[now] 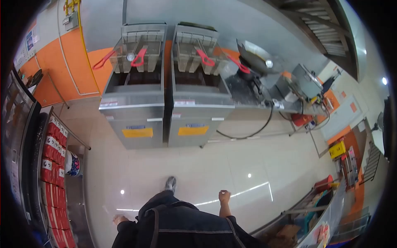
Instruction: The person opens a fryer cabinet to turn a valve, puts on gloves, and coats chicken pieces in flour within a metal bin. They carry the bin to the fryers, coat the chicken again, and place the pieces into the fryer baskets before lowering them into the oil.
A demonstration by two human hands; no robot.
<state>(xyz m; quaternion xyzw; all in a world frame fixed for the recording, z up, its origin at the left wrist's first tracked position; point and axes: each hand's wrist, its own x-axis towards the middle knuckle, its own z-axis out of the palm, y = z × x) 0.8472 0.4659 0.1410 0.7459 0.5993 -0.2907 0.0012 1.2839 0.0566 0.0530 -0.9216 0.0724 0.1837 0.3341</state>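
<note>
My left hand (120,219) hangs low beside my dark apron (194,225), blurred, with its fingers loosely apart and nothing seen in it. On the other side my right hand (224,195) is held over the floor, its fingers curled in and no object showing. Neither hand touches anything. Ahead stand two steel deep fryers, a left one (136,101) and a right one (198,101). Wire fry baskets (151,51) with red handles (139,57) sit raised at the back of both.
Red boxes (53,177) fill a rack at left, with a patterned bucket (73,164) beside it. Right of the fryers a wok (252,60) sits on a stove counter (242,91); a black hose (264,128) loops below. A low shelf (306,211) holds goods at lower right.
</note>
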